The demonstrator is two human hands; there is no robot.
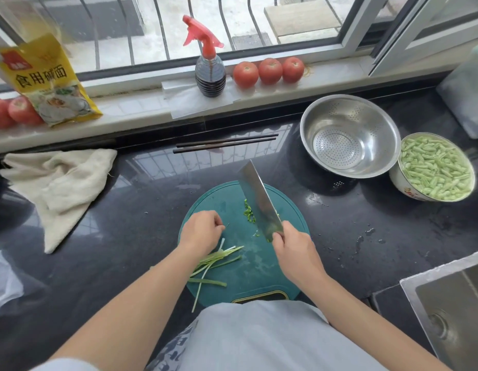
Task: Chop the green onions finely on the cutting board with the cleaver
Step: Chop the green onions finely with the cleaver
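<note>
Fingers of the right hand (294,253) curl tightly around the handle of the cleaver (259,200), whose broad steel blade angles away from the body over the far half of the round teal cutting board (248,271); whether its edge touches the board cannot be told. The left hand (201,231) rests knuckles-up on the board's left side with its fingers curled under — what they pinch, if anything, is hidden. Just left of the blade lies a small heap of chopped green onion (249,212). Uncut green onions (216,261) — long pale strips — lie fanned from under the left wrist across the near-left part of the board, one thin strand trailing off its edge toward the person's grey apron (259,336).

The board sits on a dark polished counter (366,236). Behind it lie a pair of dark chopsticks (225,143); to the right stand a steel colander (350,135) and, touching it, a bowl of cut green beans (434,167). A crumpled cream cloth (58,183) lies to the left, and a steel sink (452,309) shows at lower right. On the windowsill stand a spray bottle of dark liquid (209,68), three tomatoes (270,71) in a row, two more tomatoes (15,112) at far left, and a yellow packet (50,81) leaning against them.
</note>
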